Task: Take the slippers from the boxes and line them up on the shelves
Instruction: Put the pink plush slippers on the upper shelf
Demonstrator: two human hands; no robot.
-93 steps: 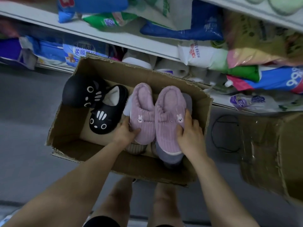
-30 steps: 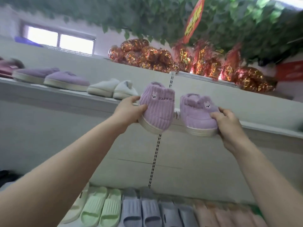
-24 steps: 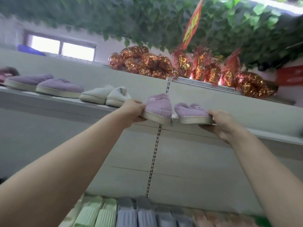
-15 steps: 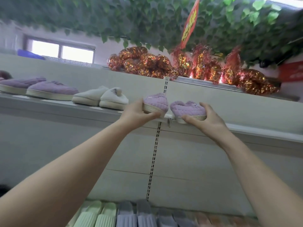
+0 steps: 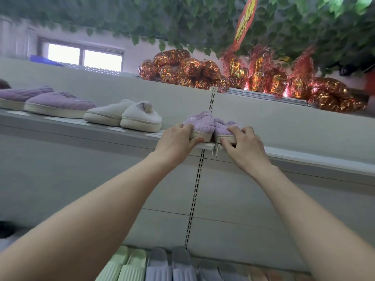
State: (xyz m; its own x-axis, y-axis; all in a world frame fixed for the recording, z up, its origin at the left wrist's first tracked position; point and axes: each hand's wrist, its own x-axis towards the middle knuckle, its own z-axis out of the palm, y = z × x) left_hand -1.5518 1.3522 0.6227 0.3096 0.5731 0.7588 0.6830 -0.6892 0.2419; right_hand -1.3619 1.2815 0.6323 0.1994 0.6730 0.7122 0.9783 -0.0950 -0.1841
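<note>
Two lilac plush slippers rest side by side on the high white shelf (image 5: 121,128), toes toward me. My left hand (image 5: 176,141) grips the left lilac slipper (image 5: 200,123) at its toe and sole edge. My right hand (image 5: 242,145) holds the right lilac slipper (image 5: 222,126) the same way, fingers over its top and thumb at the sole. The two slippers touch each other above the shelf's bracket. The boxes are out of view.
To the left on the same shelf stand a white slipper pair (image 5: 129,116) and a lilac pair (image 5: 50,103). The shelf runs bare to the right (image 5: 314,161). Red-gold foil decorations (image 5: 243,78) sit above. Green and grey slides (image 5: 146,264) line the lower shelf.
Both hands lifted the lilac pair from the box to the high shelf. In the last second the slippers went from tilted in the air to flat on the shelf, pushed together.
</note>
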